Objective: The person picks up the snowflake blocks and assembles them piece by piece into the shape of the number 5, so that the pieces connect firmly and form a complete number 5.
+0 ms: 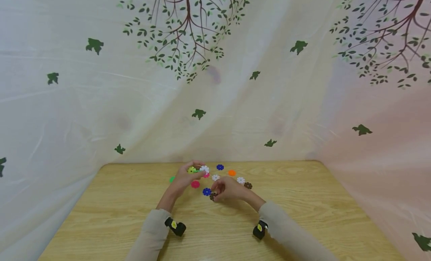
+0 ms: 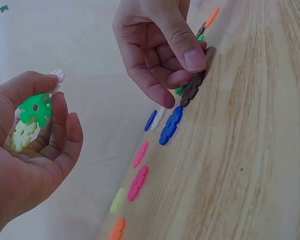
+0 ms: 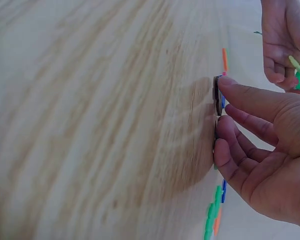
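Observation:
My left hand (image 1: pixel 183 177) is raised over the far part of the table and holds a small joined row of notched plastic discs. A yellow disc (image 2: pixel 24 136), a green disc (image 2: pixel 36 110) and a white disc (image 2: pixel 59 76) make up the row, the white one pinched at the thumb tip. Low at the tabletop, my right hand (image 1: pixel 230 188) has its thumb and curled fingers at a brown notched disc (image 2: pixel 192 90). The thumb tip lies on that disc's edge in the right wrist view. Beside it lies a blue disc (image 1: pixel 207 192).
Other notched discs lie scattered around the hands on the wooden table (image 1: pixel 215 231): pink (image 1: pixel 195 184), orange (image 1: pixel 232 172), white (image 1: pixel 240 180), another blue (image 1: pixel 220 167) and another brown (image 1: pixel 248 185). A printed cloth (image 1: pixel 229 134) hangs right behind the table's far edge.

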Available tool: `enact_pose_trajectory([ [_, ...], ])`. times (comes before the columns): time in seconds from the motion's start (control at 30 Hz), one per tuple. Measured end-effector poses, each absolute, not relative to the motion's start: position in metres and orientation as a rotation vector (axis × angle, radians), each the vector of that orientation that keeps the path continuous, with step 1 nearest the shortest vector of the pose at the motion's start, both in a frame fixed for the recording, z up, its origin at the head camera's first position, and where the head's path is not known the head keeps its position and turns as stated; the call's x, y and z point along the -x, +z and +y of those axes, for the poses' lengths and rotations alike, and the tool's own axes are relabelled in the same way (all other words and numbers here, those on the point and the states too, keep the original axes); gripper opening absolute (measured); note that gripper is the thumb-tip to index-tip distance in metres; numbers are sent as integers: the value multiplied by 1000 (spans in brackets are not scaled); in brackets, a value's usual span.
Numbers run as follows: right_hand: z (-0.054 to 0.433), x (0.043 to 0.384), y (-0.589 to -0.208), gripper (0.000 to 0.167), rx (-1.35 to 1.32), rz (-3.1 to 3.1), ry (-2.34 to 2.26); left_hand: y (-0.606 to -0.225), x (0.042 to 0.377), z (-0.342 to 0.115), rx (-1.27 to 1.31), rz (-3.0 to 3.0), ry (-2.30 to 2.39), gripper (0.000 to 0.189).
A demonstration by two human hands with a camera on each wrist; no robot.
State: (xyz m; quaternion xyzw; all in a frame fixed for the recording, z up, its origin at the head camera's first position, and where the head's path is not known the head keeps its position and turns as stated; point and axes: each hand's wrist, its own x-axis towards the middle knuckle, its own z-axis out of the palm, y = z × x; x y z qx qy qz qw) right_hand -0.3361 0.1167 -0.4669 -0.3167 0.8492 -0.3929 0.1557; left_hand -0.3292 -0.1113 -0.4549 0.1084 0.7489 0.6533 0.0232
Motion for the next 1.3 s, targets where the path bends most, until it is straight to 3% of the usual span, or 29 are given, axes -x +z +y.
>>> enact_pose_trajectory([
  [0.3,116,335,-468,20,899,2465,-1080,-456,329,-112,-318,2337,2010,31],
  [1.3,124,345,-467,18,1030,2336,-1101,-458,327,-109,-342,2366,2014,35],
])
